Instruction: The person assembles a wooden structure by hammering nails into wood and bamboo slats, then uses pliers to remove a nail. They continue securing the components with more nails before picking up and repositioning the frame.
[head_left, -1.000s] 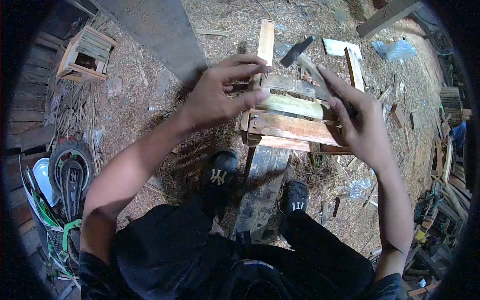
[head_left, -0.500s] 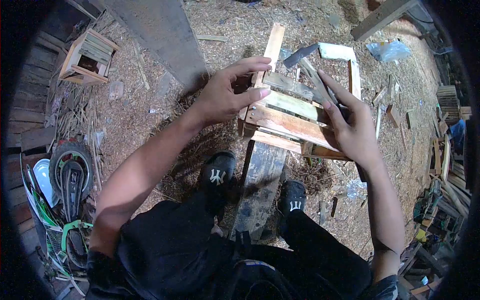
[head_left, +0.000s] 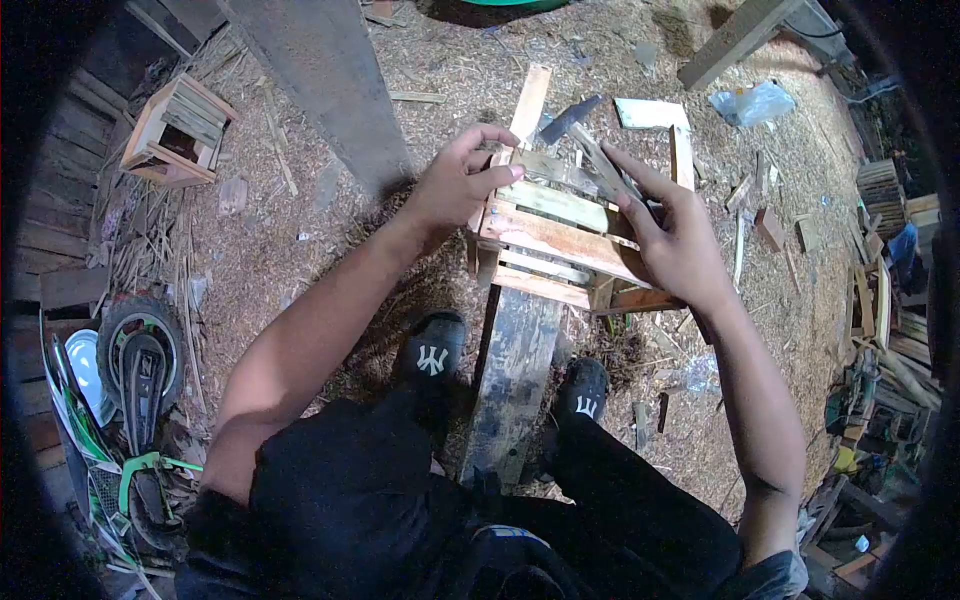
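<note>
A small slatted wooden crate rests on the far end of a worn plank between my feet. My left hand grips the crate's upper left corner, thumb on the top and fingers curled over the edge. Beside those fingers, a pale wooden strip sticks out past the corner. In my right hand is a hammer, its handle between thumb and fingers and its dark head pointing up and left over the slats. That hand also lies against the crate's right side, hiding part of it.
Another slatted wooden box stands at the upper left. A thick post rises nearby. Wood shavings and scraps cover the floor. A small green bike is at the left, a plastic bag at the upper right, and piled wood at the right.
The view has shifted slightly, so the crate and both hands appear a little further left. A green rim now shows at the top. Both hands keep their hold.
</note>
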